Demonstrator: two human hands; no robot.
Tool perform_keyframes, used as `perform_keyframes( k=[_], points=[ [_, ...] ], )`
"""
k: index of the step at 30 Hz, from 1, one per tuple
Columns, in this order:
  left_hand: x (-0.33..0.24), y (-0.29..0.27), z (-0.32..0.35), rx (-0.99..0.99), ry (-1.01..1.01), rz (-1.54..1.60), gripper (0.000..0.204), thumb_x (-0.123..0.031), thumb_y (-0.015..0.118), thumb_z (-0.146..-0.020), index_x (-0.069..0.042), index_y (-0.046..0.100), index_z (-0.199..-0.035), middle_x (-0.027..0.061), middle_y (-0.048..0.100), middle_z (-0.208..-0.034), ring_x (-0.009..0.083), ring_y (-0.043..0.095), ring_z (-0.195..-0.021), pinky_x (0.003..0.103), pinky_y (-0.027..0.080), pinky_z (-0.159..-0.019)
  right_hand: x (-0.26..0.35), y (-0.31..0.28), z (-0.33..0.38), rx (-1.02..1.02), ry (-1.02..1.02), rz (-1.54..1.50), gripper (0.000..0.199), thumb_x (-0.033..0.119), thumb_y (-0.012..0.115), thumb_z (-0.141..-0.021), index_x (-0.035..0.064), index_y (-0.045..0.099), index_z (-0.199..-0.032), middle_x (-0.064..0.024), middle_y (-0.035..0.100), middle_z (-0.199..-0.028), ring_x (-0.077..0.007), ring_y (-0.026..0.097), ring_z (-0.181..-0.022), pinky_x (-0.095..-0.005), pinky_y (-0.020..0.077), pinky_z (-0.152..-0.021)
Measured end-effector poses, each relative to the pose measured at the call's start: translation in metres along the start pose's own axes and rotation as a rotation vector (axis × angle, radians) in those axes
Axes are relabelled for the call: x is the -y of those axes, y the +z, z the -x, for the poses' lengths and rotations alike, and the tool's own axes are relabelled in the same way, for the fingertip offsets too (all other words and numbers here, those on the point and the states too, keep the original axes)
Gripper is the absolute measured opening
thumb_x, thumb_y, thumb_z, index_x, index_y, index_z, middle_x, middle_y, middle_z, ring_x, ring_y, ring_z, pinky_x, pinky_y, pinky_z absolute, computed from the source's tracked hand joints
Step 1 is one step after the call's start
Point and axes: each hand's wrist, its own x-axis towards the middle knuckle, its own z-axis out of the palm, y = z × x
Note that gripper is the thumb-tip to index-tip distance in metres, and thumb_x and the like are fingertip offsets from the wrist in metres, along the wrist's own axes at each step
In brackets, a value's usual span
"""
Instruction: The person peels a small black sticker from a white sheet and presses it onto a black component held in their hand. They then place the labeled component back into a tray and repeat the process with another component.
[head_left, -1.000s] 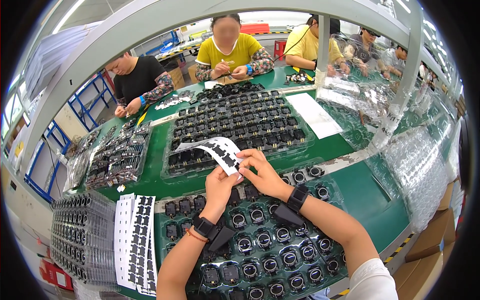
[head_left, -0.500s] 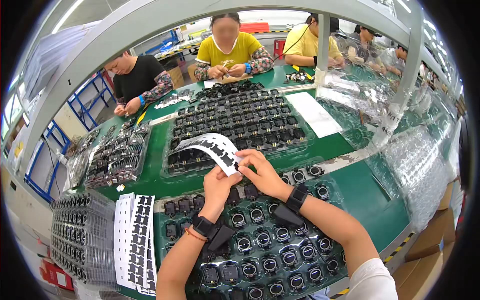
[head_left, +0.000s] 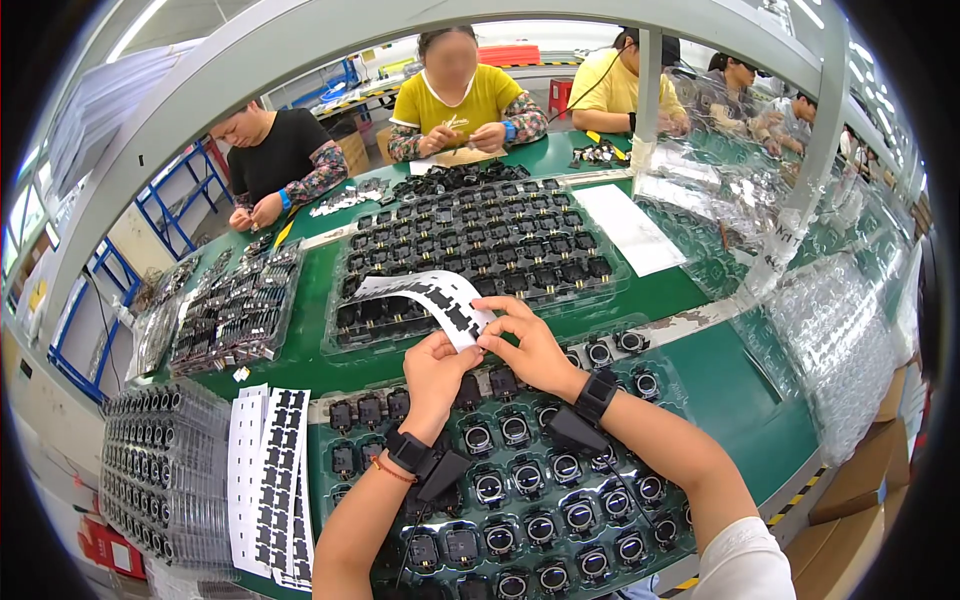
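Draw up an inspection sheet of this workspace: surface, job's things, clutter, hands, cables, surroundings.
Surface: green table, loaded with trayed parts.
Job's things: white strip with black pieces, curving away from the hands; front rows of black parts, many with round rings, below it.
Clutter: stacked clear trays and printed strips at left; clear plastic packaging at right.
Hands: left hand grips the strip's near end; right hand has fingers at its right edge, grip unclear.
Cables: a thin black cable trails from the right wrist device.
Surroundings: co-workers across the table; blue rack at far left; cardboard boxes at lower right.
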Motion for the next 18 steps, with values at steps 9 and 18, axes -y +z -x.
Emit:
perform_keyframes(
  k=[9, 18],
  points=[
    [-0.0002, 0.0001, -0.0005, -0.057, -0.009, -0.107, 0.021, 0.007, 0.061, -0.079, 0.005, 0.062, -0.101, 0.0100, 0.067, -0.094, 0.0136, 0.065, -0.080, 0.024, 0.056, -0.069, 0.0076, 0.0000, -0.0005, 0.028, 0.020, -0.057, 0.011, 0.013, 0.062, -0.086, 0.0030, 0.062, -0.084, -0.0095, 0.053, -0.129, -0.0263, 0.049, -0.117, -0.0372, 0.0364, -0.099],
    [-0.0010, 0.0006, 0.0001, -0.054, -0.045, 0.034, 0.019, 0.003, 0.059, -0.083, 0.005, 0.060, -0.102, 0.0112, 0.066, -0.097, 0.0159, 0.066, -0.081, 0.025, 0.055, -0.072, 0.0023, 0.0001, -0.0012, -0.024, 0.046, -0.110, 0.010, 0.010, 0.057, -0.089, -0.0001, 0.060, -0.087, -0.0103, 0.056, -0.124, -0.0230, 0.052, -0.113, -0.0339, 0.0391, -0.096]
  ],
)
